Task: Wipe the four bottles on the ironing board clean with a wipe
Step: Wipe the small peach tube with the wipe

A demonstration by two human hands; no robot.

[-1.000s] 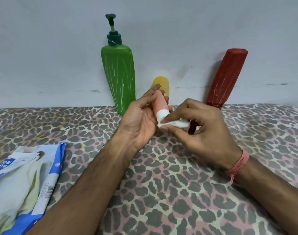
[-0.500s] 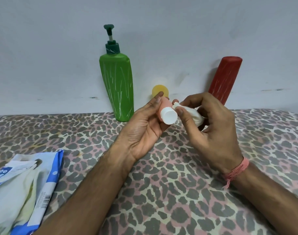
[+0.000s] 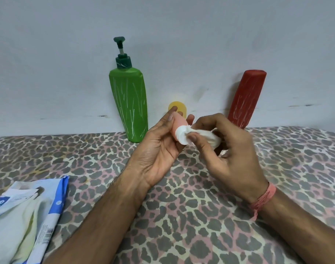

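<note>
My left hand (image 3: 159, 149) grips a small pink bottle (image 3: 179, 122) with a white cap, the cap end turned toward me. My right hand (image 3: 231, 155) pinches a crumpled white wipe (image 3: 206, 136) against that cap. A tall green pump bottle (image 3: 130, 103) stands against the wall behind my left hand. Behind the pink bottle, a small yellow bottle (image 3: 179, 108) is mostly hidden by my fingers. A red bottle (image 3: 245, 98) leans on the wall at the right. All rest on the leopard-print ironing board (image 3: 86, 159).
A blue and white pack of wipes (image 3: 27, 216) lies on the board at the lower left. A pale wall (image 3: 162, 25) rises directly behind the bottles. A pink thread band circles my right wrist.
The pink bottle has tilted so its white cap faces me. My right hand has brought the wipe from the bottle's side onto the cap. The view has dipped slightly.
</note>
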